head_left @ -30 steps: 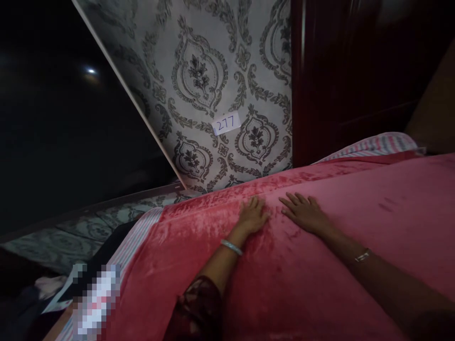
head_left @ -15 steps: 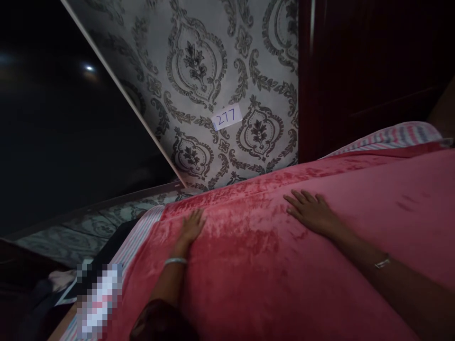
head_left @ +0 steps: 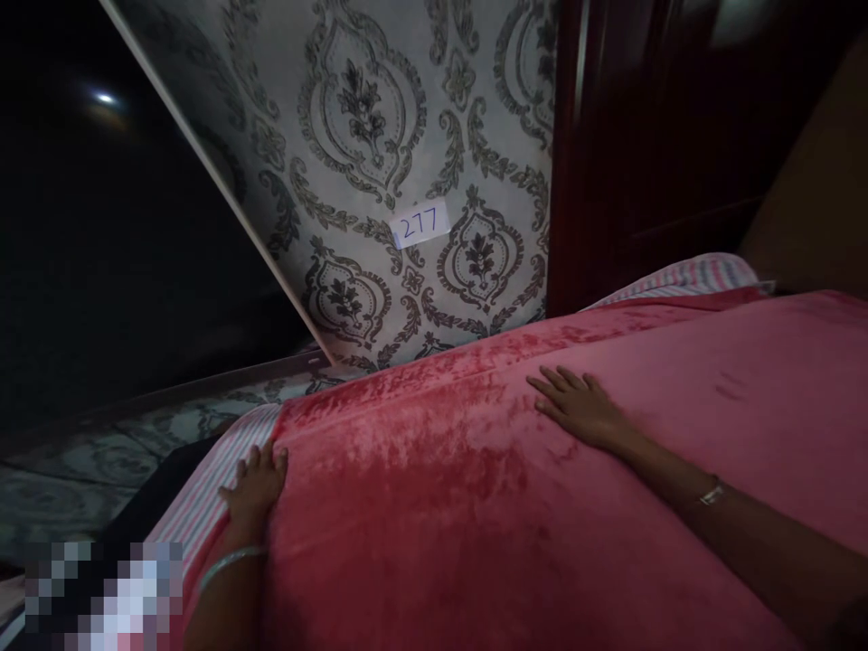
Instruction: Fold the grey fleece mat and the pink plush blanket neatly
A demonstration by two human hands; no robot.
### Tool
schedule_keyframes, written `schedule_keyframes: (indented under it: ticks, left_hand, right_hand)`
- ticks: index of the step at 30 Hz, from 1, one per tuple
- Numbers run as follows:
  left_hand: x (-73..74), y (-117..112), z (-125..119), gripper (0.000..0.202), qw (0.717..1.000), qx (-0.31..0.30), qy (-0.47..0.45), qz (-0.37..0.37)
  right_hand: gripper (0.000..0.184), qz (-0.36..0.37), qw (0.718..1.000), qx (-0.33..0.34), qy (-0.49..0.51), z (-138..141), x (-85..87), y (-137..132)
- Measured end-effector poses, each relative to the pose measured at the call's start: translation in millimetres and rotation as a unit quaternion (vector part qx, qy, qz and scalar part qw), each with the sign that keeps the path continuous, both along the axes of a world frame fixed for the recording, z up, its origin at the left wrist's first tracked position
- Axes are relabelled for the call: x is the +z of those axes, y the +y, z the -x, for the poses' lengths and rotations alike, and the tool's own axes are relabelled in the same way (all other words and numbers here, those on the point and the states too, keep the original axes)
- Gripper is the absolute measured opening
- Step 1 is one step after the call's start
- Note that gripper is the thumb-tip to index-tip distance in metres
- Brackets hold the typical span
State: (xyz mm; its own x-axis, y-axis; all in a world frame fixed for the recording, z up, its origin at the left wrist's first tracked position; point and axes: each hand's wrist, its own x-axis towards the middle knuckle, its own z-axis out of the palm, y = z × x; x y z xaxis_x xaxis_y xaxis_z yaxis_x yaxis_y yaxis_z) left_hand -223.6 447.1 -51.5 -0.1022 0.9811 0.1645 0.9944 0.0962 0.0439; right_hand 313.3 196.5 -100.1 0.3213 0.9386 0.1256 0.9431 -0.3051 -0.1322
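Observation:
A red plush blanket [head_left: 407,506] lies spread across a bed, its nap darker in the middle and smoother to the right. My left hand [head_left: 256,479] rests at the blanket's left edge with fingers apart, partly over the striped sheet [head_left: 227,459] beneath. Farther right, my right hand [head_left: 576,407] lies flat on the blanket with its fingers spread. Both wrists wear a bracelet. Nothing is held in either hand.
Behind the bed is a patterned wall [head_left: 366,117] bearing a paper label [head_left: 420,223] marked 277. A large dark glossy panel [head_left: 122,226] leans at left, a dark red wooden panel [head_left: 651,136] stands at right. Striped cloth [head_left: 698,271] shows at the far right edge.
My left hand has moved left, from the top of the blanket to its left edge by the striped sheet. The right hand stays at the same part of the blanket. The view has shifted slightly.

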Motion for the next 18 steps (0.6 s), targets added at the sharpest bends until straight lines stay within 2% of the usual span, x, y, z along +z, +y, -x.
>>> schedule_keyframes:
  ticks: [2, 4, 5, 7, 10, 12, 13, 15, 18]
  left_hand:
    - [10.9, -6, -13, 0.066, 1.000, 0.004, 0.020, -0.016]
    - [23.6, -17, -41, 0.065, 0.999, -0.033, 0.035, -0.017]
    - [28.7, -24, -60, 0.063, 0.997, -0.072, 0.039, -0.012]
    - [33.5, -42, -107, 0.058, 0.984, -0.173, 0.039, 0.024]
    - [23.9, -72, -176, 0.056, 0.949, -0.312, 0.033, 0.042]
    - [10.5, -88, -204, 0.056, 0.934, -0.351, 0.047, 0.054]
    - [3.7, -93, -212, 0.057, 0.931, -0.355, 0.055, 0.060]
    - [-7.1, -98, -217, 0.057, 0.932, -0.350, 0.067, 0.066]
    - [-13.6, -95, -213, 0.058, 0.932, -0.348, 0.071, 0.069]
  right_hand:
    - [0.060, 0.017, 1.000, -0.022, 0.011, 6, 7.8, 3]
    - [0.060, 0.018, 1.000, -0.020, 0.016, 24, 18.4, 11]
    - [0.059, 0.010, 1.000, 0.004, 0.016, 39, 24.1, 16]
    - [0.057, -0.017, 0.995, 0.100, 0.020, 78, 34.2, 30]
    - [0.058, -0.040, 0.973, 0.217, 0.062, 138, 39.5, 54]
    - [0.061, -0.041, 0.959, 0.267, 0.079, 157, 35.6, 67]
    - [0.062, -0.036, 0.956, 0.279, 0.081, 156, 32.3, 72]
    - [0.063, -0.025, 0.960, 0.271, 0.070, 133, 25.8, 75]
    - [0.061, -0.021, 0.980, 0.198, 0.027, 57, 19.5, 65]
